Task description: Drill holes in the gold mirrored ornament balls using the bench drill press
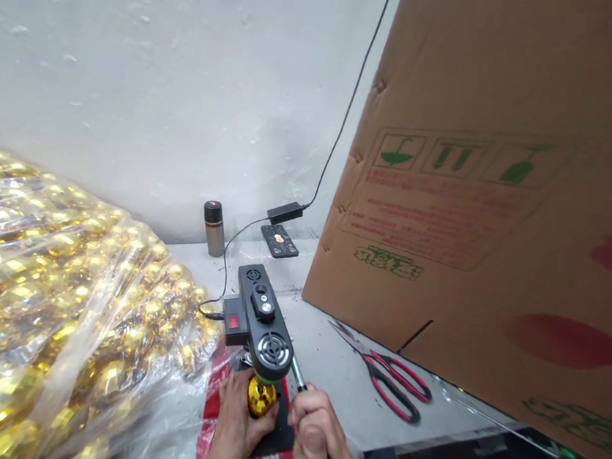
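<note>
A: Why pinch the gold faceted ball [263, 399] in the left hand [240, 415]?

B: Probably to steady it beneath the black twin-grilled machine [267, 330] — with the right hand [319, 433] closed round the black-handled lever [298, 374].

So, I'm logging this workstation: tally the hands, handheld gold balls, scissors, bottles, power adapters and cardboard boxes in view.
Left hand, right hand: 2
Handheld gold ball: 1
Scissors: 1
Bottle: 1
Power adapter: 1
Cardboard box: 1
Total: 7

Your left hand [237, 418] and the machine [265, 326] partly hide the ball [262, 398]; the box [458, 300] and bag [67, 389] run out of your view
</note>
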